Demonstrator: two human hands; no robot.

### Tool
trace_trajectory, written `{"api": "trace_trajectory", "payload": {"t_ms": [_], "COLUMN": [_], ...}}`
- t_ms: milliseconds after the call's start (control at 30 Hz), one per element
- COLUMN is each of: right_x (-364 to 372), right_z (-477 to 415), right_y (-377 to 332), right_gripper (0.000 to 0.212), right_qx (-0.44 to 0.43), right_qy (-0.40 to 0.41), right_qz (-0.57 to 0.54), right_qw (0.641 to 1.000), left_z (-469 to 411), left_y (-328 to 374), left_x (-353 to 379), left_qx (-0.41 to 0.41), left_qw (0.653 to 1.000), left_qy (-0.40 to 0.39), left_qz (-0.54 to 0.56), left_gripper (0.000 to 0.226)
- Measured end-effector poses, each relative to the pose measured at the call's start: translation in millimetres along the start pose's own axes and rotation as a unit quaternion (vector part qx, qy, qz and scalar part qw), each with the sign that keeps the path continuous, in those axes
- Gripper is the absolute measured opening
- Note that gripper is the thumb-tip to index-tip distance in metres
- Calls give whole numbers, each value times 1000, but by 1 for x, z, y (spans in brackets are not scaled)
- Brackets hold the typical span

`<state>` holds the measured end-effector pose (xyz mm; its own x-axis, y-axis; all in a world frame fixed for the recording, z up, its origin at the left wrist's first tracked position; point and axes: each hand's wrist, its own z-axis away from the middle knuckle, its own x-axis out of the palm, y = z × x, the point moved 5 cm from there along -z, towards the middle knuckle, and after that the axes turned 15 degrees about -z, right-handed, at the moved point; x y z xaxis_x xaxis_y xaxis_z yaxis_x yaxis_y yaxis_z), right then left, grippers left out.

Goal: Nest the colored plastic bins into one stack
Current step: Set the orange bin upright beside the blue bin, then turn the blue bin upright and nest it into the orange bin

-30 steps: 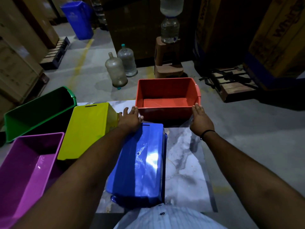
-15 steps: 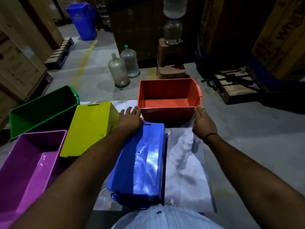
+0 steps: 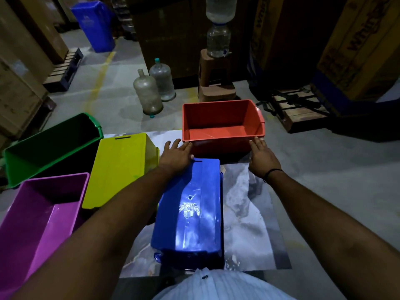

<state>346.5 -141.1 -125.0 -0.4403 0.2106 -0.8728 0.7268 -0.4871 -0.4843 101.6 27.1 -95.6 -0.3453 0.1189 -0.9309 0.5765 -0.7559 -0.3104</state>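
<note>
Five bins sit on a marbled sheet [image 3: 255, 202]. Nearest, at lower centre, a blue bin [image 3: 190, 208] lies upside down; at lower left a purple bin [image 3: 39, 213] stands open. Beyond them a yellow bin [image 3: 119, 169] lies overturned, with a green bin [image 3: 52, 146] tilted at its left. Farther up, the left hand [image 3: 176, 155] and right hand [image 3: 263, 158], fingers extended and slightly spread, touch the near corners of an upright red bin [image 3: 223, 126]. Two clear jugs [image 3: 154, 92] stand on the floor behind.

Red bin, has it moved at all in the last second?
No, not noticeably. The red bin sits just as far beyond the far end of the upturned blue bin as before; only the camera shifted.
</note>
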Motion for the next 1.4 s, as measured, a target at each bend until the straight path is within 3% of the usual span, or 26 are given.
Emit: {"api": "trace_trajectory", "payload": {"t_ms": [200, 367, 467, 567, 633, 733, 833, 1067, 1233, 1400], "right_x": [19, 30, 43, 58, 64, 72, 72, 34, -10, -42], "right_z": [23, 33, 38, 44, 51, 61, 67, 83, 103, 108], "right_y": [-29, -66, -83, -94, -102, -109, -114, -122, -134, -153], "right_gripper": [67, 59, 50, 26, 18, 27, 28, 23, 35, 19], "right_qx": [4, 9, 77, 142, 165, 192, 198, 212, 193, 120], "right_qy": [28, 55, 79, 126, 121, 108, 117, 241, 343, 370], "right_qz": [-43, -124, -273, -373, -379, -403, -411, -435, -422, -437], "right_qw": [999, 991, 956, 908, 902, 888, 882, 841, 816, 811], "left_z": [22, 38, 48, 60, 68, 74, 74, 79, 79, 74], "left_y": [-21, -35, -41, -43, -38, -28, -23, -30, -40, -52], "left_x": [13, 16, 25, 34, 39, 47, 49, 16, -17, -41], "left_qx": [-9, -42, -82, -119, -132, -150, -148, -168, -178, -207], "left_qw": [998, 992, 972, 930, 914, 894, 888, 885, 877, 826], "left_qy": [61, 104, 122, 138, 114, 32, 3, 39, 79, 109], "left_qz": [0, 62, 182, 318, 365, 420, 436, 433, 439, 513], "left_gripper": [54, 54, 52, 49, 51, 64, 71, 75, 71, 73]}}
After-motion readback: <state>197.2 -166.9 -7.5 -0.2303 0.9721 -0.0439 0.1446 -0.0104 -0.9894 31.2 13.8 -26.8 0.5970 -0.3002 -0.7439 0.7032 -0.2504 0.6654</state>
